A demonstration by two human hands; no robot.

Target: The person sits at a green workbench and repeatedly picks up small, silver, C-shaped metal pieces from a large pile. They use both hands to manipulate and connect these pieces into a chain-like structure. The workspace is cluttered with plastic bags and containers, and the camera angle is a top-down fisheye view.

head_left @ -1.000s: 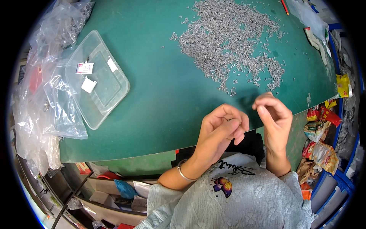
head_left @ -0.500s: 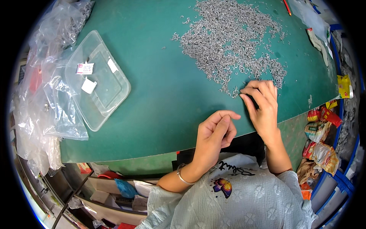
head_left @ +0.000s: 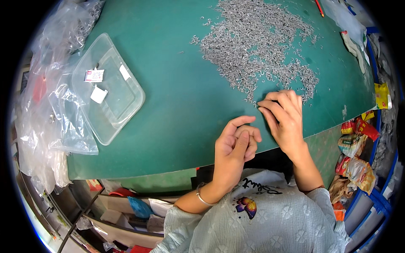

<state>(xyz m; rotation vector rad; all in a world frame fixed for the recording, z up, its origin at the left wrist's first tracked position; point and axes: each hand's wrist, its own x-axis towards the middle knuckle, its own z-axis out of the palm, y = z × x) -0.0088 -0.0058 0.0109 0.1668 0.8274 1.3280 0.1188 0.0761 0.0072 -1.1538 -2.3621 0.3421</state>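
Observation:
A broad pile of small grey C-shaped metal pieces (head_left: pixel 240 50) is spread over the green tabletop. At its near edge, my right hand (head_left: pixel 284 118) has thumb and forefinger brought together beside a few loose pieces; whether one is between the fingertips is too small to tell. Closer to me, my left hand (head_left: pixel 236 145) is raised just above the table's near edge. Its fingers are curled and the thumb is pressed against them, hiding anything inside. A bangle (head_left: pixel 201 194) circles the left wrist.
On the left, a clear plastic tray (head_left: pixel 136 95) holds a white block and a small labelled packet. Clear plastic bags (head_left: pixel 69 122) lie beyond it. A red pencil (head_left: pixel 319 8) and a pale glove (head_left: pixel 353 50) lie far right. Bright packets (head_left: pixel 356 173) hang below the right edge.
My right hand has shifted slightly left along the pile's near edge. My left forefinger has lifted away from the thumb, while the thumb still presses on the other fingers.

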